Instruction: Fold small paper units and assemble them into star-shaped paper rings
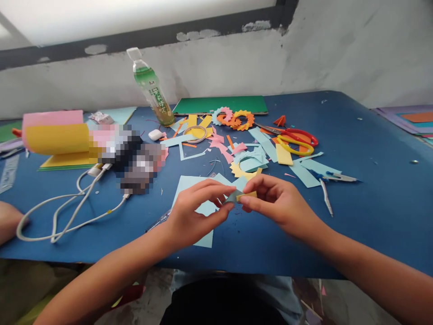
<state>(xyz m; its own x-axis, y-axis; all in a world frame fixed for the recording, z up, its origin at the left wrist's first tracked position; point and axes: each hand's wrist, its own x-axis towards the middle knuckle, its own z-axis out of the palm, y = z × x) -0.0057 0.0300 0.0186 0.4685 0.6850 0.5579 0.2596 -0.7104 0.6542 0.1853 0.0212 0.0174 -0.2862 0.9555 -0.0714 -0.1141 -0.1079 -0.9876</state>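
Observation:
My left hand (196, 207) pinches a small folded light blue paper piece (232, 197) between thumb and fingers. A small folded yellow paper piece (248, 196) is gripped by my right hand (279, 201), its end meeting the blue one. Both hands are just above the table's near half. Light blue paper sheets (189, 183) lie beneath and behind my left hand. Just beyond the fingers rests a partial ring of folded yellow paper (241, 171), with a light blue folded ring (252, 159) against it.
Red-and-yellow scissors (297, 139), a compass (338, 177) and paper scraps lie behind and right. Joined paper rings (233, 118), a tape roll (195, 133) and a green-labelled bottle (152, 90) stand farther back. White cables (64, 216) loop at left, near another person's arm (10, 221).

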